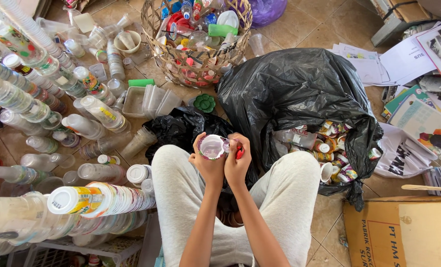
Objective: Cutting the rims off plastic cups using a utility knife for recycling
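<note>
My left hand (208, 165) gripped a small plastic cup (212, 147) above my knees; my right hand (236, 163) pinched its rim beside a red blade (239, 154). I judged a slip could nick my fingers or drop the cup.

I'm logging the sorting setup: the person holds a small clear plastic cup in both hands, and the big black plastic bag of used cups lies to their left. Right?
Not quite. The head view shows the big black plastic bag of used cups on the person's right, not left. The rest holds: left hand and right hand together hold the small clear plastic cup.
</note>
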